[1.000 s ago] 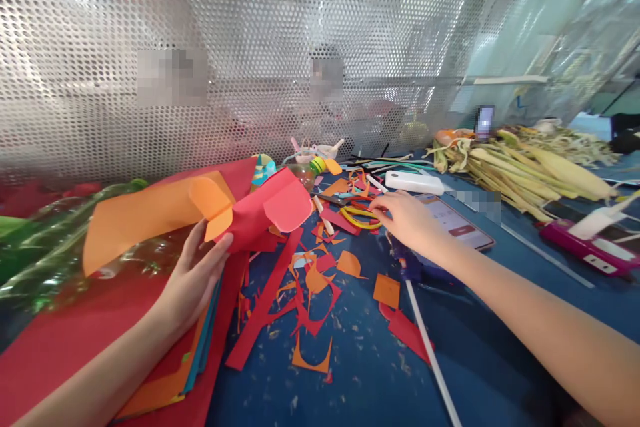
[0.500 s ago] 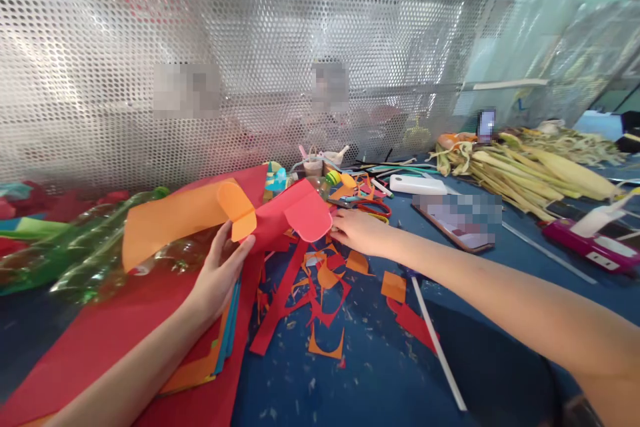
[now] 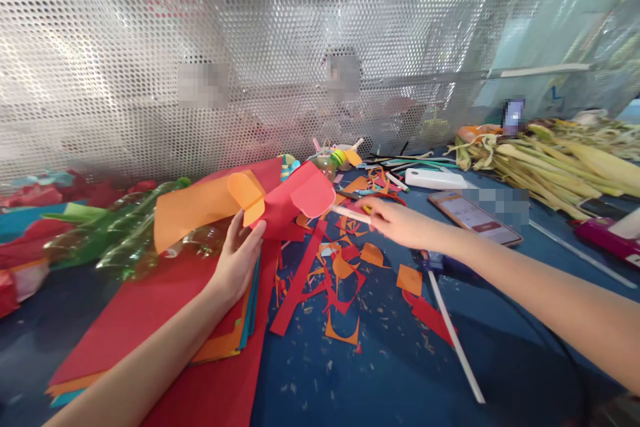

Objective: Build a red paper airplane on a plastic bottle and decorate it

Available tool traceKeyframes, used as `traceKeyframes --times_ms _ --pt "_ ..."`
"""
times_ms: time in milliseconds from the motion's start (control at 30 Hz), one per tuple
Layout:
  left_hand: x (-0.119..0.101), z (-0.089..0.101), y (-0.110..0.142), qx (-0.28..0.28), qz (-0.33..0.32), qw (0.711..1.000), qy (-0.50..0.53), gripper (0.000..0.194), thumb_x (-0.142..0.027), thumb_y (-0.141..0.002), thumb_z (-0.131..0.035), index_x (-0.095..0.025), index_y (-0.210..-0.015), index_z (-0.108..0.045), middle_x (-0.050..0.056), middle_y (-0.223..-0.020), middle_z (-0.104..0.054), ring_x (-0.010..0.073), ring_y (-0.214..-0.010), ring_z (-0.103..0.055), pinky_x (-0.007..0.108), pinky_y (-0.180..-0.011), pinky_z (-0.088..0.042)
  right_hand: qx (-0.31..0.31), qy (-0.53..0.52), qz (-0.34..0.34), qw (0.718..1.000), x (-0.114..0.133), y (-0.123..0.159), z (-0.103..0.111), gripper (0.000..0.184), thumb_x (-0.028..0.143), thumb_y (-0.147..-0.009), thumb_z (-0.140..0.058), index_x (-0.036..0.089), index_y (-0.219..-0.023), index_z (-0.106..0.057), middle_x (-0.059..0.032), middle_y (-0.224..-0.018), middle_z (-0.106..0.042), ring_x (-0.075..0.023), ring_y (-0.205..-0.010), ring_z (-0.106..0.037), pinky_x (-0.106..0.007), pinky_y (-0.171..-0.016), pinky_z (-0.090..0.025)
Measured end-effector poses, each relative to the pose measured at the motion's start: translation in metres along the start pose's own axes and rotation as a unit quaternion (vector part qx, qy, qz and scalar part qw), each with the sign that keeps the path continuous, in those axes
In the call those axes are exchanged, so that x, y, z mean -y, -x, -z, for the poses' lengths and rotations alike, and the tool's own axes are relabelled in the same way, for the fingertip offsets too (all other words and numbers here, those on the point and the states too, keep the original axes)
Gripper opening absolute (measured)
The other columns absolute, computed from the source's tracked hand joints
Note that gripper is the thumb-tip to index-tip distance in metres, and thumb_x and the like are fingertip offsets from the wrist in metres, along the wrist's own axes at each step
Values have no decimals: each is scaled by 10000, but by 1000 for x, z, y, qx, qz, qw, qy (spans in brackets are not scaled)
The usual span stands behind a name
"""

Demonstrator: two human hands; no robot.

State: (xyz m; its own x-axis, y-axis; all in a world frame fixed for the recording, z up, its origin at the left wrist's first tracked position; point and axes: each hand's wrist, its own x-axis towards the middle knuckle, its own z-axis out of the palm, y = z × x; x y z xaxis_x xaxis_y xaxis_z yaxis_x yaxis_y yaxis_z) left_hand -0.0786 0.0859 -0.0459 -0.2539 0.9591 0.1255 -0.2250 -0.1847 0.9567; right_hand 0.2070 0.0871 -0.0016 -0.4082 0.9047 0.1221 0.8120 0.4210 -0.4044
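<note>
My left hand [image 3: 237, 260] pinches a folded red paper piece [image 3: 300, 197] and an orange paper piece [image 3: 193, 203], each with a rounded flap standing up. Both are held over stacked red sheets [image 3: 165, 293]. In the closed fingers of my right hand [image 3: 395, 219] is a slim white marker [image 3: 354, 215], its far end close to the red flap. Scissors with yellow and red handles [image 3: 367, 208] lie by these fingers, partly hidden. Below are orange and red paper scraps [image 3: 345, 267].
Clear green plastic bottles [image 3: 135, 237] lie at the left. On the right are a phone [image 3: 473, 217], a white device [image 3: 435, 179], dried husks [image 3: 540, 167] and a magenta power strip [image 3: 607, 240]. A glue gun with a white stick [image 3: 457, 340] lies nearer. A perforated metal screen [image 3: 280, 60] stands behind.
My right hand moved left from beside the scissors to the white marker, took hold of it and drew back slightly right. The left hand keeps its hold on the papers while the view shifts.
</note>
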Motion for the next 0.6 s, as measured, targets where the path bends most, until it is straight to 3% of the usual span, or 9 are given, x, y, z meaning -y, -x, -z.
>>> traceKeyframes --times_ms 100,200,233,300,367,433,533,600 --pt "0 0 1 9 -1 1000 -4 332 -306 -890 -585 -194 -1199 -543 86 -1219 -571 230 -1016 -596 442 -838 -521 64 -33 58 996 20 32 -6 280 127 -944 -400 183 -1074 -642 -26 -809 -701 -110 -582 -617 -211 -498 -456" --pt "1 0 1 16 -6 1000 -8 331 -309 -889 -587 -189 -1194 -546 85 -1211 -575 230 -1012 -598 442 -834 -522 63 -56 147 985 43 61 -28 245 100 -945 -433 182 -1049 -639 -38 -942 -696 -124 -820 -657 -211 -683 -505" --pt "1 0 1 17 -8 1000 -9 332 -310 -889 -587 -188 -1194 -545 85 -1210 -575 230 -1011 -598 443 -834 -522 75 -36 187 979 49 68 -36 218 97 -941 -455 175 -1038 -634 -36 -934 -688 -132 -843 -652 -226 -723 -507" --pt "1 1 0 18 -11 1000 -10 331 -311 -889 -587 -187 -1193 -546 85 -1207 -576 230 -1010 -599 442 -833 -522 67 48 241 967 57 77 -52 83 175 -906 -572 158 -959 -633 -36 -859 -670 -163 -752 -636 -273 -634 -502" --pt "2 1 0 17 -11 1000 -11 330 -310 -889 -587 -188 -1193 -546 84 -1208 -576 229 -1010 -599 441 -833 -522 43 132 275 951 58 77 -61 55 140 -866 -607 158 -913 -628 -31 -776 -650 -184 -691 -610 -303 -568 -467" --pt "2 1 1 15 -9 1000 -13 331 -309 -889 -587 -188 -1194 -546 85 -1208 -576 229 -1009 -599 440 -831 -523 23 178 257 950 53 69 -63 133 66 -830 -583 164 -907 -630 -27 -715 -632 -185 -648 -589 -303 -532 -422" --pt "2 1 2 11 -6 1000 -17 338 -310 -888 -589 -183 -1197 -542 85 -1205 -576 229 -1002 -601 441 -825 -525 20 191 136 972 33 45 -53 221 46 -823 -519 176 -955 -639 -43 -726 -650 -170 -606 -579 -288 -501 -360" --pt "2 1 2 11 -6 1000 -24 337 -311 -888 -588 -184 -1197 -543 85 -1205 -576 228 -1001 -601 441 -826 -525 5 194 81 978 16 24 -41 185 76 -853 -490 146 -922 -647 -76 -725 -664 -181 -602 -588 -291 -501 -343"
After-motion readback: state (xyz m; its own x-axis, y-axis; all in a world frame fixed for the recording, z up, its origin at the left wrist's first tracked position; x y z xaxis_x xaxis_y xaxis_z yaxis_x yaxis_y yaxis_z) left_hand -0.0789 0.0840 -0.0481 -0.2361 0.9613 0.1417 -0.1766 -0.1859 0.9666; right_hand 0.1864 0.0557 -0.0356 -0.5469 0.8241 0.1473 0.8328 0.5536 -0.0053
